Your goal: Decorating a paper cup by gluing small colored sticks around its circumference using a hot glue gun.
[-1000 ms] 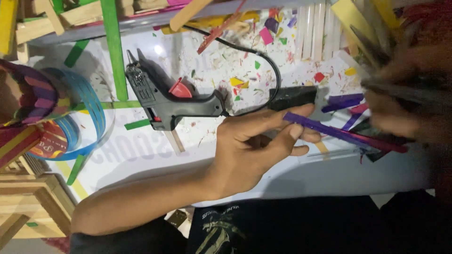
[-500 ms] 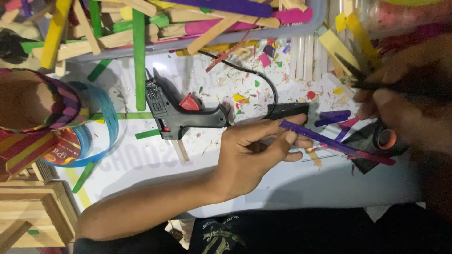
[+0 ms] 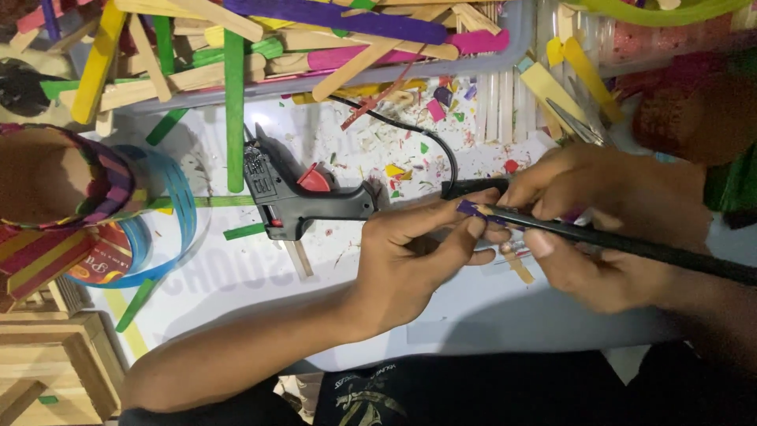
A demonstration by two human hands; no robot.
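Since a sec ago, right hand (image 3: 607,229) brought a black pencil (image 3: 631,244) to the purple stick (image 3: 471,209), which left hand (image 3: 418,260) fingers pinch; marking underway, prob.

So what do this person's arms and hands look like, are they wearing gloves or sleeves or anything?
No gloves and no sleeves in view. The left hand and its forearm are bare up to the elbow, with no watch, ring or band to be seen. The right hand is bare too, as is the part of its forearm that shows. Lower down there is dark clothing with a small pale print on it.
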